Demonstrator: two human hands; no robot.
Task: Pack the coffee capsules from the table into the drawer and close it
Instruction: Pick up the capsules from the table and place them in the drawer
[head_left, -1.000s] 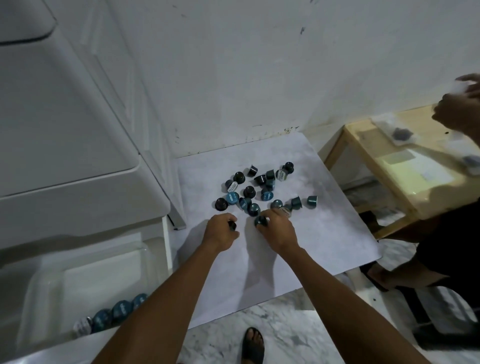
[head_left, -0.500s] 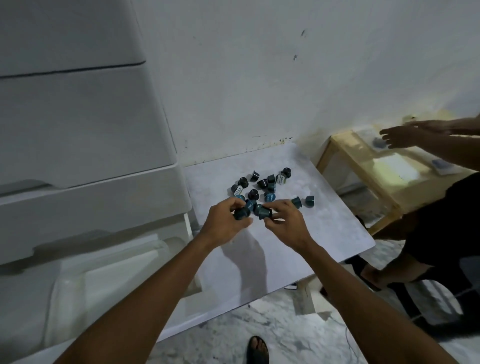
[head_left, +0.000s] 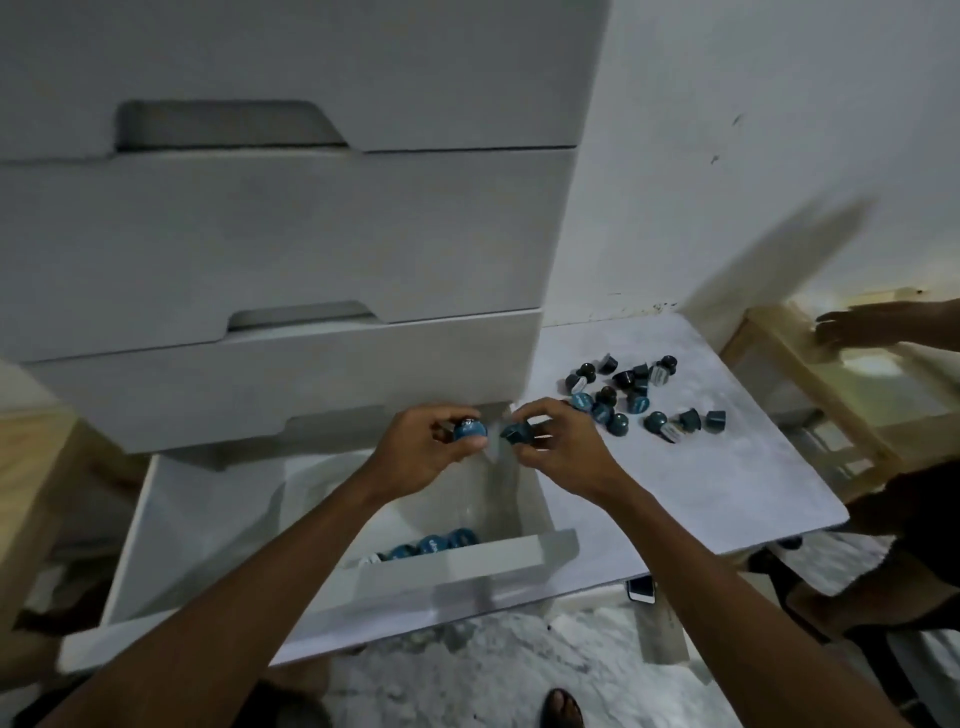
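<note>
Teal capsules (head_left: 655, 422) scattered on table (head_left: 727, 483); drawer (head_left: 467, 567) open.

A white wall (head_left: 753, 130) with a few small dark marks stood behind. At the right, another person's arm (head_left: 924, 322) reached over a pale wooden stand (head_left: 815, 387). A phone (head_left: 641, 591) lay on the marble floor (head_left: 467, 675). A sandalled foot (head_left: 563, 712) showed at the bottom edge.

**Count by kind**

Roughly sixteen small dark-teal plastic coffee capsules (head_left: 636, 401) lie on the white marbled counter (head_left: 727, 483). Four show in the open white drawer (head_left: 493, 561). The left grip (head_left: 421, 447) holds one and the right grip (head_left: 556, 447) one. Three closed white drawer fronts (head_left: 260, 234) stand above.
</note>
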